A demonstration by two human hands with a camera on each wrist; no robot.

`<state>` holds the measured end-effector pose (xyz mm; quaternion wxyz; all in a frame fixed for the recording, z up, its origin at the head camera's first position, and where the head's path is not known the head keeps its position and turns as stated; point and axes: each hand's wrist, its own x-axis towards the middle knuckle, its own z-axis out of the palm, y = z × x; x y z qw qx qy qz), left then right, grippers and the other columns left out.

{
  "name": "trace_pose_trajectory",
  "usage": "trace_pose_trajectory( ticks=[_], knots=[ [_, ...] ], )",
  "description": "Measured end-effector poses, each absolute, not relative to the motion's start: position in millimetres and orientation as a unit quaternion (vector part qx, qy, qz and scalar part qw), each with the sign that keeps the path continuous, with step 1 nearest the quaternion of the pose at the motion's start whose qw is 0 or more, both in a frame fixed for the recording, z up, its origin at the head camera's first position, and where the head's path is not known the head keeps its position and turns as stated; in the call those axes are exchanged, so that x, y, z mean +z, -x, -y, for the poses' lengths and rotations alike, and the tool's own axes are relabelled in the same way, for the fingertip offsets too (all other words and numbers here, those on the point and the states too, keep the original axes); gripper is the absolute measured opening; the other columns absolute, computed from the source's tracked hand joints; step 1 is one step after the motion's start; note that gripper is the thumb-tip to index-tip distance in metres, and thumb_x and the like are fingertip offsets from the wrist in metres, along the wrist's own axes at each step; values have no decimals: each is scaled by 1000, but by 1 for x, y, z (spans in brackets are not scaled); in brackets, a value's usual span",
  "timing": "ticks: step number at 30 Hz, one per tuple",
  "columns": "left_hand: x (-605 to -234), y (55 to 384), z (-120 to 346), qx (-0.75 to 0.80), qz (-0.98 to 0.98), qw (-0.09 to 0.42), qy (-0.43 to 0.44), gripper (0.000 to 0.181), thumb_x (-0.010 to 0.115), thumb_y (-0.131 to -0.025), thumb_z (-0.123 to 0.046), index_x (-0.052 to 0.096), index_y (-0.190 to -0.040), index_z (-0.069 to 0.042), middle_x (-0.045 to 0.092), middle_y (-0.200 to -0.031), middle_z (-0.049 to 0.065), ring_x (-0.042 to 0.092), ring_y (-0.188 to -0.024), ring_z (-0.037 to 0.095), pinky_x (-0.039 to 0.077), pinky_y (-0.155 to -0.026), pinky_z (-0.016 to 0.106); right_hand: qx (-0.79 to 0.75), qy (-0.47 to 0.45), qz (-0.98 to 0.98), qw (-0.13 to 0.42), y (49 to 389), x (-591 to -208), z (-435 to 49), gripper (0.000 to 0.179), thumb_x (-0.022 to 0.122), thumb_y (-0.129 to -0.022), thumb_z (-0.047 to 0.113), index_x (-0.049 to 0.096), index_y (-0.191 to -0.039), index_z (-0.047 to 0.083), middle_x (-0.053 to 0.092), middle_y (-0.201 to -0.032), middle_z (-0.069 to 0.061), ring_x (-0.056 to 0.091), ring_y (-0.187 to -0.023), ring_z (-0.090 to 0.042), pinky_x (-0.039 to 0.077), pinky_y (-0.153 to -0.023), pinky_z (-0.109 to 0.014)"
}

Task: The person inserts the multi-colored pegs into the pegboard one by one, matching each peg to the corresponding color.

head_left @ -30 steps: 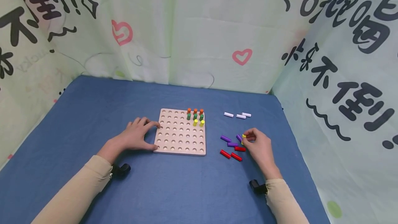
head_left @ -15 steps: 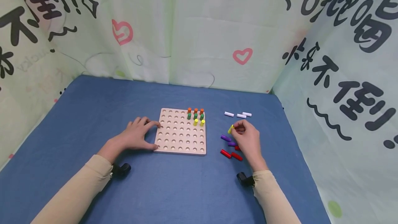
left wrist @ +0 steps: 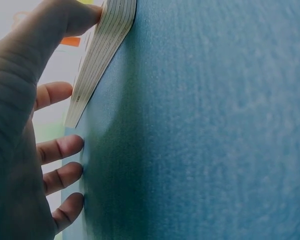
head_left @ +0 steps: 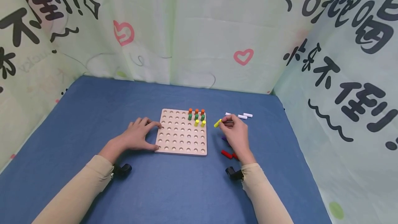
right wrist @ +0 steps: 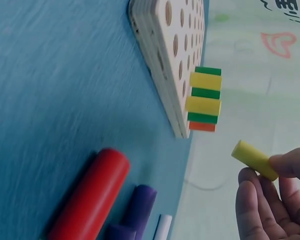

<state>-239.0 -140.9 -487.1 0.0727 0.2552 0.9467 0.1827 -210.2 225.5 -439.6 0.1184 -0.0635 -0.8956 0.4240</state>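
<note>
A pale wooden pegboard (head_left: 181,137) with rows of round holes lies on the blue cloth. Orange, green and yellow pegs stand in its far right corner, among them a yellow peg (head_left: 196,123). My left hand (head_left: 135,134) is at the board's left edge, its thumb and index fingertip touching the wood and its other fingers spread on the far side. Just right of the board, my right hand (head_left: 235,133) pinches another yellow peg (right wrist: 255,159) between thumb and fingers. The peg is held tilted, above the cloth in the right wrist view.
Loose pegs lie right of the board: a red peg (head_left: 226,154) with another beside it, a purple peg (right wrist: 140,204) partly covered by my right hand in the head view, and white pegs (head_left: 247,115) farther back. A printed curtain (head_left: 199,44) encloses the table.
My right hand has carried the yellow peg leftward and away from me, from above the purple and red pegs to near the board's right edge. My left hand has stayed in place.
</note>
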Motion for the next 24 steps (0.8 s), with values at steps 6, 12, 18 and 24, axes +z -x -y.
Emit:
trace_pose_trajectory(
  ticks=[6,12,18,24],
  knots=[
    [-490,239,142,186,-946,68,-257,71,80,-78,-63,56,-138,-33,51,-127,11,46,-115,35,35,-85,53,423,62,897,116,215,-441,-214,14,76,-93,16,68,-102,9,74,-104,-10,74,-94,-22,60,-78,-42],
    [-493,240,143,193,-945,59,-259,72,80,-78,-62,55,-138,-32,50,-128,13,45,-117,38,34,-86,55,438,40,892,104,225,-439,-197,18,76,-94,19,68,-106,9,72,-107,-9,73,-98,-23,60,-84,-43],
    [-497,241,144,194,-944,54,-261,73,79,-77,-65,54,-138,-32,50,-128,13,45,-116,38,34,-85,56,435,23,895,98,235,-440,-185,18,76,-94,24,69,-105,11,74,-108,-8,73,-98,-23,59,-82,-42],
    [-494,241,142,190,-945,60,-260,72,79,-78,-63,54,-139,-33,51,-130,13,45,-119,39,35,-87,57,443,14,892,88,241,-445,-176,17,77,-94,24,70,-103,11,74,-105,-7,72,-96,-22,58,-80,-39]
  ],
)
